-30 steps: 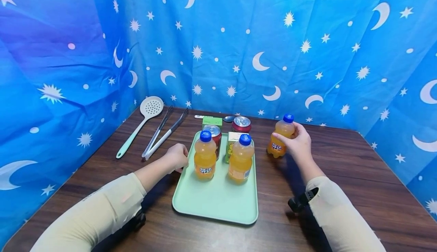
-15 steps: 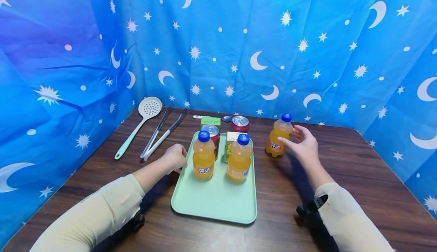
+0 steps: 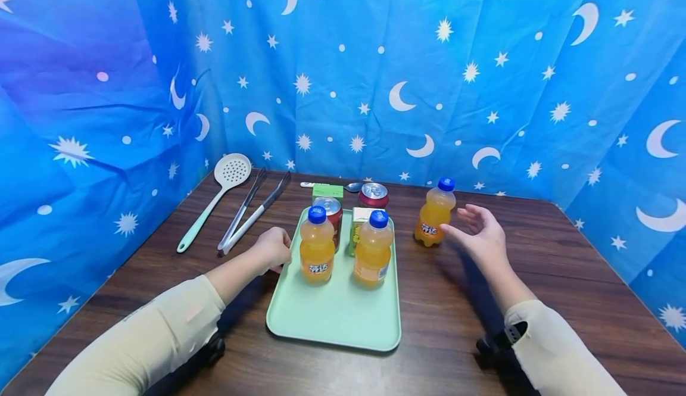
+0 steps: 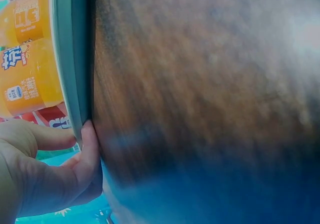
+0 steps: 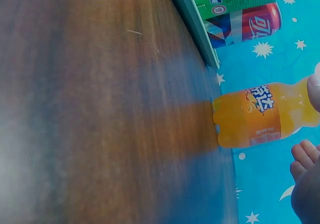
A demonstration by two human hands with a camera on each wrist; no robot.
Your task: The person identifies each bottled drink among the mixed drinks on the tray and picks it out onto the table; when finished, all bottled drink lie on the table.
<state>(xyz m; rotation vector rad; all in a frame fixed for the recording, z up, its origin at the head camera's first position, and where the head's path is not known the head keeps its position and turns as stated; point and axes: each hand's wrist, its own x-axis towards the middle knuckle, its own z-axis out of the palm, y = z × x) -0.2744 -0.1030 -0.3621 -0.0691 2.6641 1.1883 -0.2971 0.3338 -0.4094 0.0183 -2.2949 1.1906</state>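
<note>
My left hand (image 3: 274,248) pinches the left rim of the pale green tray (image 3: 334,318), thumb over the edge and fingers under it in the left wrist view. On the tray stand two blue-capped orange soda bottles, a left bottle (image 3: 316,250) and a right bottle (image 3: 372,256). Behind them are a red soda can (image 3: 331,208) and a green-and-white drink carton (image 3: 358,220). Another orange soda bottle (image 3: 434,214) stands upright on the table, right of the tray. Beside it my right hand (image 3: 485,238) is open, thumb and fingers spread around its right side, holding nothing.
Left of the tray lie a skimmer (image 3: 233,171) and metal tongs (image 3: 252,217). A second red can (image 3: 373,195), a small green box (image 3: 327,191) and a spoon (image 3: 354,187) sit behind it. A blue star-and-moon curtain (image 3: 343,74) borders the wooden table (image 3: 439,336).
My right hand has let go of the orange soda bottle and drawn away to the right, its fingers opening. The bottle stays standing on the table. My left hand keeps its pinch on the tray.
</note>
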